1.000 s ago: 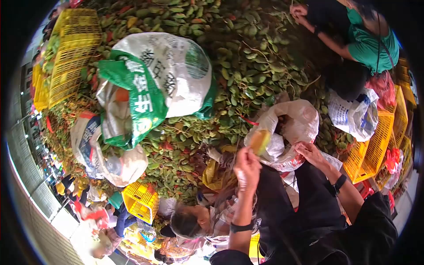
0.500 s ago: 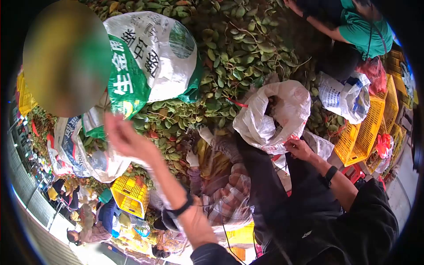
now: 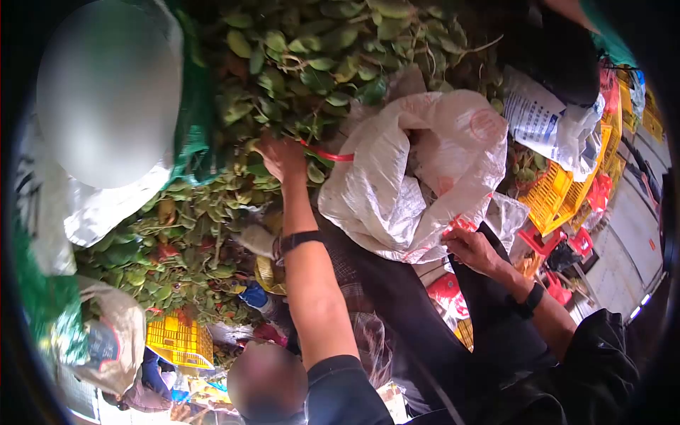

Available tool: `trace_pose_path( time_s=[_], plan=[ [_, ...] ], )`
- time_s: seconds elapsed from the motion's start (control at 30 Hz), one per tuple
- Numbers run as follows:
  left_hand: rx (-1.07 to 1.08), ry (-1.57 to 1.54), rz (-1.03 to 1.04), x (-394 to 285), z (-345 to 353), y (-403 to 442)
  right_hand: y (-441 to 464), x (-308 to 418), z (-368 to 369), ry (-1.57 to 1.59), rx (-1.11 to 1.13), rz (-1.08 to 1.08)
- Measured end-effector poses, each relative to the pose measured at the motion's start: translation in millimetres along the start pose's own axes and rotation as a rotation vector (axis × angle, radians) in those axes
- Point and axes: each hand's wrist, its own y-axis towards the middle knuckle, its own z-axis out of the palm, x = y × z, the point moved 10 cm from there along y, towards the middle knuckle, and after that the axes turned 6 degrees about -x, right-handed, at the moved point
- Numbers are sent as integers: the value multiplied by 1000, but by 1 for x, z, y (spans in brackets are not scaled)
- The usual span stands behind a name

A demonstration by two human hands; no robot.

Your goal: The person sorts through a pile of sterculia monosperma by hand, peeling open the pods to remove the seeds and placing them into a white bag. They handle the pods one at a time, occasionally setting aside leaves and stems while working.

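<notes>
My left hand [image 3: 281,157] is down in the heap of green leafy stems [image 3: 312,67], its fingers curled among the leaves. What they close on, if anything, is hidden. A red strip [image 3: 329,154] lies just right of this hand and runs to the white plastic sack [image 3: 375,198]. My right hand [image 3: 476,249] grips the sack's near right rim, where red print shows. The sack stands with its mouth gaping between my hands, against my dark-trousered legs [image 3: 404,297]. Its contents are too dark to make out.
A white-and-green sack [image 3: 195,134] bulges at upper left. To the right are a white sack with blue print [image 3: 535,117] and yellow crates [image 3: 556,195]. Another yellow crate [image 3: 180,340] stands at lower left. A co-worker's gloved hand [image 3: 256,239] is close to my left forearm.
My left hand has moved right from beside the green-and-white sack into the leaves near the white sack. My right hand still holds the rim. The view has shifted and come nearer.
</notes>
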Motion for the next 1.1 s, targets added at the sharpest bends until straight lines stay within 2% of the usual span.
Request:
trace_pose_path(
  time_s=[0.03, 0.1, 0.13, 0.17, 0.23, 0.3, 0.37, 0.4, 0.43, 0.5, 0.53, 0.6, 0.63, 0.7, 0.73, 0.8, 0.83, 0.9, 0.93, 1.0, 1.03, 1.1],
  plan=[
    [22, 6, -10, -7, 9, 2, 7, -7, 5, -1, 7, 24],
    [-62, -35, -410, 27, 19, -3, 15, -2, 11, -58, -12, -97],
    [-190, -133, -463, 33, 18, -6, 19, -6, 14, -72, -6, -87],
    [-193, -137, -465, 31, 24, -4, 22, -8, 16, -76, -7, -90],
    [-353, -301, -674, 42, 32, -17, 24, -11, 20, -119, -16, -129],
    [-355, -378, -731, 41, 35, -22, 26, -11, 19, -107, -5, -134],
    [-240, -455, -735, 46, 36, -17, 27, -14, 21, -121, -7, -160],
    [-160, -517, -646, 53, 44, -13, 27, -14, 20, -134, -17, -131],
    [-173, -519, -640, 63, 45, -19, 25, -9, 19, -132, -16, -145],
    [-12, -1035, -760, 61, 56, -38, 18, 5, 16, -170, 12, -156],
    [-26, -1041, -752, 64, 39, -45, 14, 14, 14, -185, 15, -178],
    [205, -1308, -924, 50, 28, -74, 7, 41, 3, -171, -46, -246],
    [201, -1311, -916, 41, 7, -83, 1, 55, -3, -148, -99, -290],
    [90, -1213, -627, -3, -65, -90, -2, 77, -11, -51, -104, -295],
    [91, -1215, -621, -21, -86, -103, -2, 94, -13, 59, -71, -263],
    [61, -1093, -171, -84, -144, -122, -9, 148, -21, 249, -58, -270],
    [75, -1101, -172, -97, -153, -140, -13, 176, -22, 330, -78, -308],
    [-21, -770, 222, -149, -189, -170, -10, 204, -19, 460, -66, -323],
    [13, -706, 233, -166, -195, -184, -10, 208, -23, 460, -83, -321],
    [15, -605, 289, -184, -202, -205, -14, 222, -8, 327, 134, -386],
    [10, -607, 295, -182, -198, -211, -20, 221, -12, 327, 132, -392],
    [164, -865, 158, -177, -184, -215, -29, 215, -19, 488, 172, -360]
  ],
)
